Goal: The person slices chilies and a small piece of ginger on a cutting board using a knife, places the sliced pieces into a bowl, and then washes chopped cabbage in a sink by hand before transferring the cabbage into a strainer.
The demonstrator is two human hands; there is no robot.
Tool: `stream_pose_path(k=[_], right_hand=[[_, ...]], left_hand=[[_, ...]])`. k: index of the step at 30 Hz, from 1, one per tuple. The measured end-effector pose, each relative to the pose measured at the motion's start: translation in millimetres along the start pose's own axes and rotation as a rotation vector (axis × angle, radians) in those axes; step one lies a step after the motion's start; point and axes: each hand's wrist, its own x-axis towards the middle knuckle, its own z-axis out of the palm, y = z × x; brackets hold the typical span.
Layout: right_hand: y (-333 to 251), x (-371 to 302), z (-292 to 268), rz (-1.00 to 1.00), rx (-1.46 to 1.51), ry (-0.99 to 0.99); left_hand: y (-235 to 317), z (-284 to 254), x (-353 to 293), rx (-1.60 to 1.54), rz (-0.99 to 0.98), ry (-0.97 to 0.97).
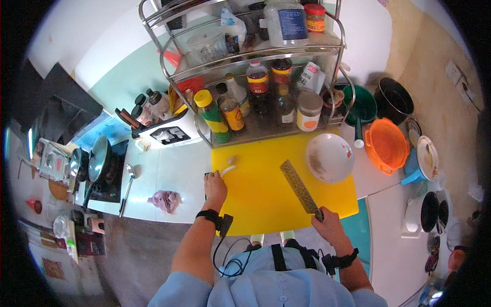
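Right hand [331, 229]: closed round the knife [298, 185]
Knife: broad, speckled-grey blade — forward-left of the grip, over yellow board [261, 204]
Left hand [216, 188]: board's left edge — hold unclear
Jar label [293, 24]: blue, beyond the grip

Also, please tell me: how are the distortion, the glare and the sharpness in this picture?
In the head view, black corners frame a rounded picture and the yellow board has a bowed near edge; same head view: glints on the metal rack, the knife fairly crisp, detail softer toward the left rim.
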Motion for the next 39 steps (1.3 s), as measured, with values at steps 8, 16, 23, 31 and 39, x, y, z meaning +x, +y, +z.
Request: stream_pose_path(k=[8,16,23,31,39], right_hand=[[-24,-6,23,-0.073,-0.045,-0.124],[-45,4,49,-0.126,-0.247,-0.209],[-38,17,62,-0.118,-0.292,-0.234],[-40,23,68,-0.124,-0.307,-0.157],[-20,-2,35,-0.062,-0.245,0.037]], left_hand=[[42,20,-44,-0.584,0.194,-0.123],[60,11,-55,-0.568,0.192,-0.017],[59,16,-53,-0.592,0.169,-0.143],[69,1,-75,-0.467,0.339,-0.153],[95,11,-47,-0.450,0.752,0.211]])
